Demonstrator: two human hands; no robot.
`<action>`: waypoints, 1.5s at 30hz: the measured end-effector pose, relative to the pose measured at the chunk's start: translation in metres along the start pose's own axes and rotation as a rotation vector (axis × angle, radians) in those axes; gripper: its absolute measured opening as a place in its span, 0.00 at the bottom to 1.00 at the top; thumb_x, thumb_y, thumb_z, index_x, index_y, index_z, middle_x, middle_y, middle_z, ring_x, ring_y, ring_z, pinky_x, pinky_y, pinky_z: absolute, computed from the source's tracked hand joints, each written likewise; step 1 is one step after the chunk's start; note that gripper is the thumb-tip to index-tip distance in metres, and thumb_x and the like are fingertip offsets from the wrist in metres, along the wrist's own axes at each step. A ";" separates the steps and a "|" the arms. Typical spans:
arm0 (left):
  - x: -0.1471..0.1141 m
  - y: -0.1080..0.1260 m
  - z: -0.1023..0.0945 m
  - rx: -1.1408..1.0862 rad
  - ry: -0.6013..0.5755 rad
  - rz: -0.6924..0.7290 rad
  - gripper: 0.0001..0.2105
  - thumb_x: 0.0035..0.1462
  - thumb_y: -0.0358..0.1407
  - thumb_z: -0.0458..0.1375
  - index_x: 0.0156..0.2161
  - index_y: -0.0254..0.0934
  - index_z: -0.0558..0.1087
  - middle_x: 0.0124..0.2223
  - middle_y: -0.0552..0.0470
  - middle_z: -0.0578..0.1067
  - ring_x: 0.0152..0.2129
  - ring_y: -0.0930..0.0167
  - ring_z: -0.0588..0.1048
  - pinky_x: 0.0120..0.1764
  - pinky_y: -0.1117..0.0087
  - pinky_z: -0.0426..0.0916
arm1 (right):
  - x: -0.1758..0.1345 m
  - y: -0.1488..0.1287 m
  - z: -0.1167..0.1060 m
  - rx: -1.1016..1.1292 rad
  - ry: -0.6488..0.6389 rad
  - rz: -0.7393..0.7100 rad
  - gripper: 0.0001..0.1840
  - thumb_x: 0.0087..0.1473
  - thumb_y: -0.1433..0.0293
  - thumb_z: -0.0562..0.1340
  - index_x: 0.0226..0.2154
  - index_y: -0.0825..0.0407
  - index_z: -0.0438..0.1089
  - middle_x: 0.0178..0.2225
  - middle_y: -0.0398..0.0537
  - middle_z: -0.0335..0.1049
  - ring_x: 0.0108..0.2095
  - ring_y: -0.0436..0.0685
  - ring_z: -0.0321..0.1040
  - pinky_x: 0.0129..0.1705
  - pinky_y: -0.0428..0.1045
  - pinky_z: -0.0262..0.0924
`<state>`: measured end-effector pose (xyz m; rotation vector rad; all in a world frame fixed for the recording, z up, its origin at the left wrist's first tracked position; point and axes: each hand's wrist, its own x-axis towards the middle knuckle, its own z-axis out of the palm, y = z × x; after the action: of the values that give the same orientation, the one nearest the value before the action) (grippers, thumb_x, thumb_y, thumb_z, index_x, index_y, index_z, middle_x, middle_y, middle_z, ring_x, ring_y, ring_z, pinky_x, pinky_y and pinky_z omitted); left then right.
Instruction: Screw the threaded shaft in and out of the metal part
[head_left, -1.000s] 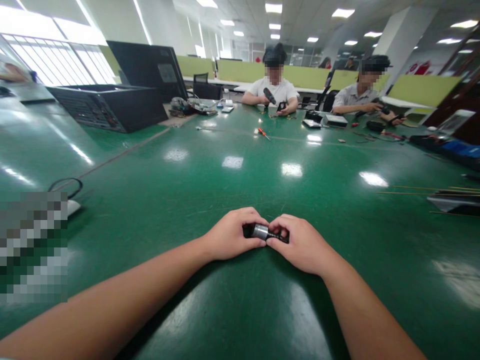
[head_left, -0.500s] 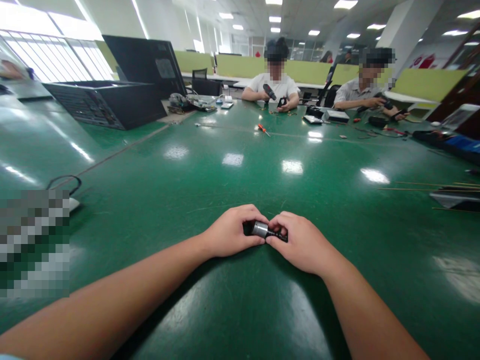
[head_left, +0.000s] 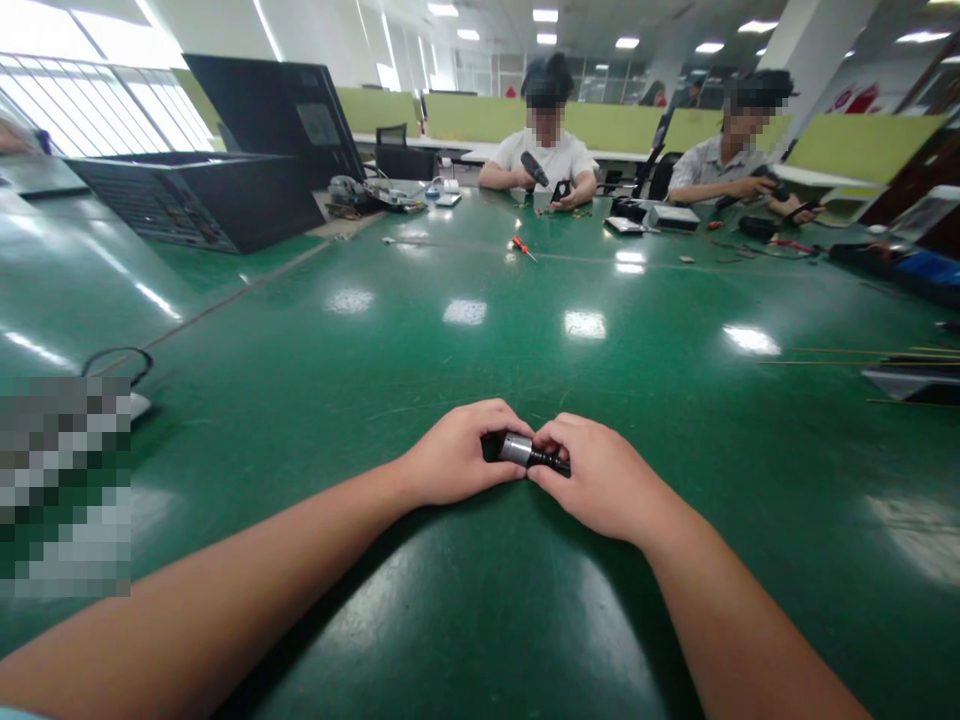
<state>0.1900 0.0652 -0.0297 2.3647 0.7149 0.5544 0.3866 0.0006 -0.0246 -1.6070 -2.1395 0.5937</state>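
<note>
Low in the centre of the head view, a small part with a silver metal cylinder (head_left: 516, 448) and a thin black ribbed stem (head_left: 549, 460) lies between my hands, at or just above the green tabletop. My left hand (head_left: 457, 455) curls round the silver end, thumb at the near side and fingers at the far side. Around the black stem, on the right, my right hand (head_left: 600, 475) is closed with bent fingers. The fingertips of both hands almost meet over the part. The far ends of the part are partly hidden in my palms.
An orange screwdriver (head_left: 522, 246) lies further up the green table (head_left: 420, 370). A large black case (head_left: 202, 200) stands open at the back left. Two people (head_left: 544, 160) work across the table, one holding a power drill (head_left: 535, 168). Thin rods (head_left: 847, 356) lie at the right.
The whole view has shifted slightly, so the hands and part appear a little higher and further left. Both hands keep the same grip on the part.
</note>
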 end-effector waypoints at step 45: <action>-0.001 -0.001 0.002 0.004 0.112 -0.062 0.13 0.51 0.35 0.67 0.43 0.38 0.77 0.37 0.51 0.76 0.34 0.70 0.73 0.37 0.70 0.65 | 0.006 0.010 0.002 0.092 0.067 0.020 0.11 0.53 0.72 0.64 0.41 0.48 0.77 0.38 0.45 0.77 0.38 0.55 0.72 0.40 0.49 0.60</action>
<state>0.1899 0.0643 -0.0320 2.3208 0.8368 0.6638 0.3924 0.0085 -0.0312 -1.5784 -2.0202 0.6269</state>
